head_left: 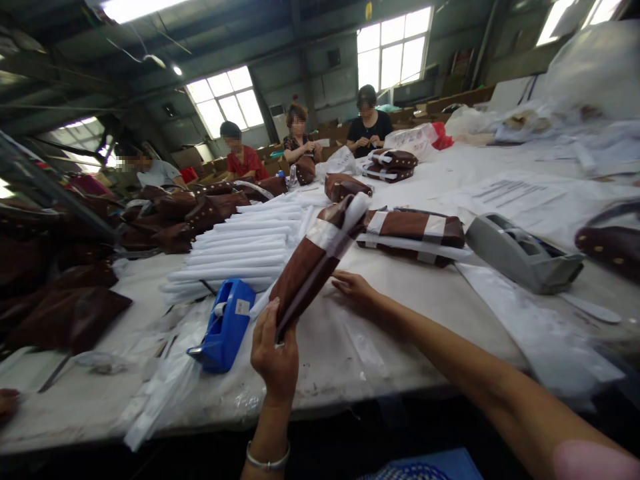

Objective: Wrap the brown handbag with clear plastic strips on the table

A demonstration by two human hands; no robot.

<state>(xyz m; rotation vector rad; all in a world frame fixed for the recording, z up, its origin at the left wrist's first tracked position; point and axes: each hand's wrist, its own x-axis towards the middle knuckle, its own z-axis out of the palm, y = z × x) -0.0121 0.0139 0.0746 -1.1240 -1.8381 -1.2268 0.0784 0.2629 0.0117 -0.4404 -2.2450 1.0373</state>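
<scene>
My left hand (275,343) is wrapped round the lower end of a folded brown bag (305,273), which it holds tilted above the table. White strips cross the bag, and a white roll runs along its edge. My right hand (357,290) is just to the right of the bag, its fingers stretched out and apart, with nothing visible in them. A blue tape dispenser (225,327) stands left of my left hand. Beyond my right hand lies another wrapped brown bag (415,233) with white strips round it.
Several white rolls (235,250) lie stacked behind the blue dispenser. A grey tape dispenser (520,250) stands to the right. Brown bags (170,213) are heaped on the left. Clear plastic (165,380) hangs over the table's front edge. Several people sit across the table.
</scene>
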